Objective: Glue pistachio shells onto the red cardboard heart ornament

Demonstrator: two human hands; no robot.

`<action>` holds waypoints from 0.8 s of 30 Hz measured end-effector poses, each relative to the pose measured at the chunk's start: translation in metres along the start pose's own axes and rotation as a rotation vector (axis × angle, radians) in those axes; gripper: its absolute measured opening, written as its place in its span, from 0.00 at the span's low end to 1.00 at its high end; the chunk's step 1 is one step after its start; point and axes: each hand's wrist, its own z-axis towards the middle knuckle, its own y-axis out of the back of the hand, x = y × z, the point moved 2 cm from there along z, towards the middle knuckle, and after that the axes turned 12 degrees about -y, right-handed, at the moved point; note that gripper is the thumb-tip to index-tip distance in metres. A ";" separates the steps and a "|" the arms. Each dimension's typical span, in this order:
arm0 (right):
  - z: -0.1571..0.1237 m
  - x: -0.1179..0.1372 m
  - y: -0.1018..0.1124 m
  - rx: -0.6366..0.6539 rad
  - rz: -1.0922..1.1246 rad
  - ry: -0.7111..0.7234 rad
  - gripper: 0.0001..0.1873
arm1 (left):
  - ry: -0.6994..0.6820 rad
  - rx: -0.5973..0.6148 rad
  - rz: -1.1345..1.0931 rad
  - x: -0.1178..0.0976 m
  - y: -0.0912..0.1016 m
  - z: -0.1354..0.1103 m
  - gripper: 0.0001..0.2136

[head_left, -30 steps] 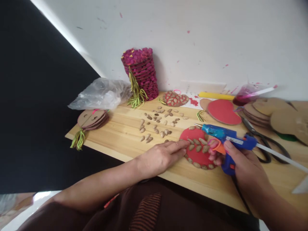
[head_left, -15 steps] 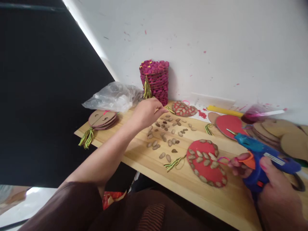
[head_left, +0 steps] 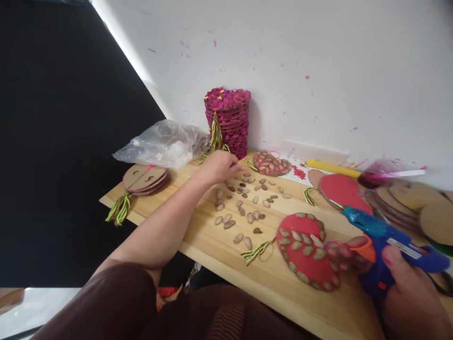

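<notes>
My right hand is wrapped round a blue hot glue gun, fingers at its orange trigger and nozzle pointing left. Below the nozzle lies a red heart edged with peanut shells, a leaf-like pattern of shells across its middle. Its green-yellow tassel trails left; my right fingertips overlap its pink loop. My left hand is low over the far side of the scattered shells, fingers curled together. What they hold, if anything, is hidden.
Behind my left hand stand a magenta stack of hearts and a clear plastic bag. Cardboard hearts lie at left. A shell-covered heart, a yellow stick, a plain red heart and cardboard pieces lie along the wall.
My left hand has lowered slightly toward the table beyond the shells. The glue gun stays in my right hand, almost unmoved. The view has shifted a little.
</notes>
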 end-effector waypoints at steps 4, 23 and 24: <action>-0.008 -0.008 -0.004 0.061 -0.017 -0.067 0.15 | -0.077 -0.022 -0.106 0.005 -0.004 0.000 0.09; -0.006 -0.021 0.002 0.047 0.119 -0.063 0.13 | -0.318 -0.014 -0.197 -0.017 -0.027 0.004 0.09; -0.006 -0.022 0.002 0.058 0.106 -0.053 0.13 | -0.317 -0.013 -0.195 -0.017 -0.027 0.004 0.09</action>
